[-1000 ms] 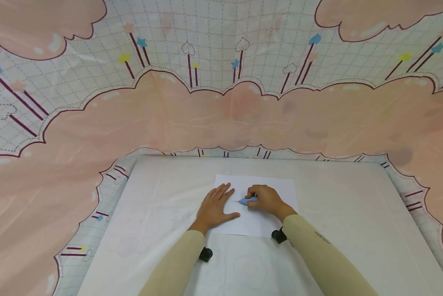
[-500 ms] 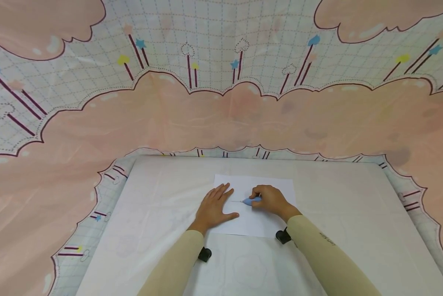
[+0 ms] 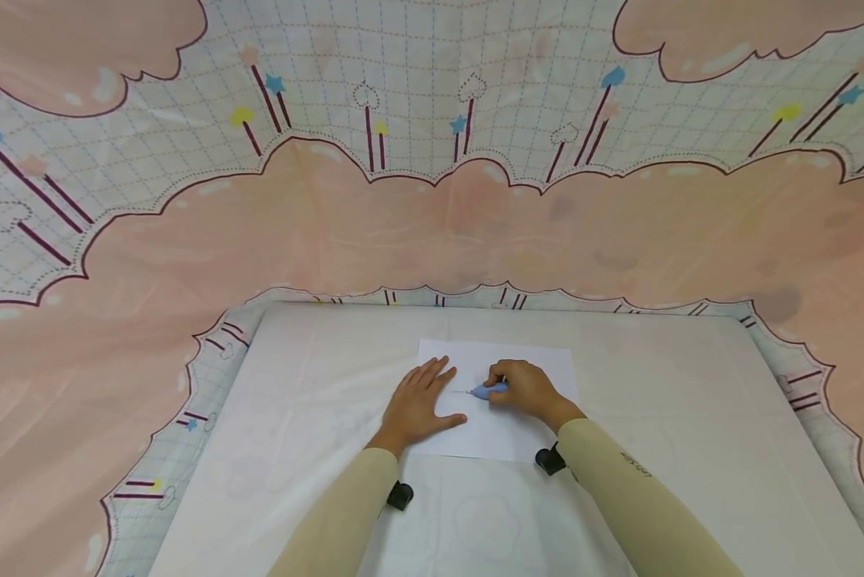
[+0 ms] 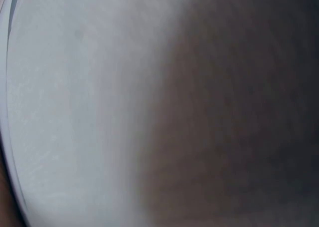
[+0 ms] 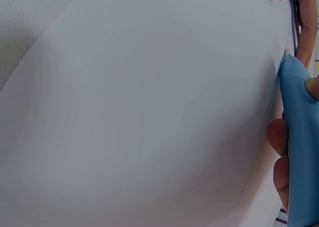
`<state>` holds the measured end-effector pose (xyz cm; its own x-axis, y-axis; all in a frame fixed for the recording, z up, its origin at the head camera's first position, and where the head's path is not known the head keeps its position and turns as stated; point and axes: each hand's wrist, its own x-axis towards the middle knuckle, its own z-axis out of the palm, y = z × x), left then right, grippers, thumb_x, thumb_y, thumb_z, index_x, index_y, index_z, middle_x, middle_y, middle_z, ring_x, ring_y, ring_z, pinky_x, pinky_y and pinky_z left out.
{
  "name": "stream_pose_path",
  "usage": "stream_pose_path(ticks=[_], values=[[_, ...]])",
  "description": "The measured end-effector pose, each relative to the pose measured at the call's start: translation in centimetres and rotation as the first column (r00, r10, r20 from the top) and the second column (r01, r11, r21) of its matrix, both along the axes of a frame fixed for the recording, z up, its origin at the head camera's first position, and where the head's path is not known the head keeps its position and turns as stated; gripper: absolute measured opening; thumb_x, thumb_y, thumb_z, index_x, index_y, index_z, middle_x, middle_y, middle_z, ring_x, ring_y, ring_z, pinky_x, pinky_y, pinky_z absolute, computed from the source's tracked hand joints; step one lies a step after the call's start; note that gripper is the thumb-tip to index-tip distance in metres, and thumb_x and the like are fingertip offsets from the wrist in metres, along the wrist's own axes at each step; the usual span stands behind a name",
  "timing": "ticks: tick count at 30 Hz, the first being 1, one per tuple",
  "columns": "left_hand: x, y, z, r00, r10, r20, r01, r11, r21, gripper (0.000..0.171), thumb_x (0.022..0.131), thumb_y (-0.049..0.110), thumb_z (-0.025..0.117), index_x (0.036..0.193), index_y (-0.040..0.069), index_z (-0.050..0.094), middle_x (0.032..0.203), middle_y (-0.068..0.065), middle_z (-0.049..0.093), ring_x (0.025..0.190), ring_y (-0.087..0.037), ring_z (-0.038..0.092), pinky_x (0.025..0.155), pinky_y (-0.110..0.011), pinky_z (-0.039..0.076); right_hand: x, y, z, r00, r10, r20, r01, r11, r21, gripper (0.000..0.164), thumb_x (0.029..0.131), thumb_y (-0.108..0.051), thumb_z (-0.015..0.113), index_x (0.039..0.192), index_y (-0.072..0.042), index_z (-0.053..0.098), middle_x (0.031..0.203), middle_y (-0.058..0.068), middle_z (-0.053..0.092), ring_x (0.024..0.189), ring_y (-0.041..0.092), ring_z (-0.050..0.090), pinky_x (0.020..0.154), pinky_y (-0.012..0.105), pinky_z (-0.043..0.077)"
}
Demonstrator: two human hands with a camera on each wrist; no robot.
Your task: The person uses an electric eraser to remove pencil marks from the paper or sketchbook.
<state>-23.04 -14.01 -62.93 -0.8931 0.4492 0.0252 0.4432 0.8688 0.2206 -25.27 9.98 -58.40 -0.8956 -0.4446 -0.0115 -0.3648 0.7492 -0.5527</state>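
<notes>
A white sheet of paper (image 3: 500, 441) lies on the white-covered table. My left hand (image 3: 413, 405) rests on its left part, fingers spread and thumb pointing right. My right hand (image 3: 529, 391) grips a thick blue pen-like tool (image 3: 488, 391), its narrow tip pointing left at the paper. A faint thin line (image 3: 459, 392) runs on the sheet just left of the tip. In the right wrist view the tool (image 5: 302, 137) shows a smooth rounded body and a small pale tip, with fingertips (image 5: 277, 137) along its side. The left wrist view is mostly blurred white and dark brown.
The white table cover (image 3: 316, 361) spreads out on all sides of the paper. Behind the table hangs a patterned cloth (image 3: 432, 232) in peach and white. Each wrist carries a small black camera (image 3: 400, 496) on its inner side.
My right hand has slid a little to the right over the paper with the blue tool, then slightly back left. My left hand stays in place on the sheet.
</notes>
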Motion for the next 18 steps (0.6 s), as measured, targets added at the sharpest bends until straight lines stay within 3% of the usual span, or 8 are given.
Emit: stream_pose_path(ticks=[18], values=[[0.01,-0.03,0.29,1.000,-0.009,0.005,0.009,1.000,-0.004,0.092,0.083,0.078,0.048,0.156,0.025,0.031,0.165,0.006,0.016,0.152,-0.016,0.014,0.123,-0.041,0.017,-0.11,-0.60,-0.26,1.000,0.011,0.009,-0.010,0.999,-0.043,0.011,0.078,-0.014,0.080,0.085,-0.018,0.072,0.089,-0.008,0.070,0.085,0.009,0.062,0.083,0.037,0.054]])
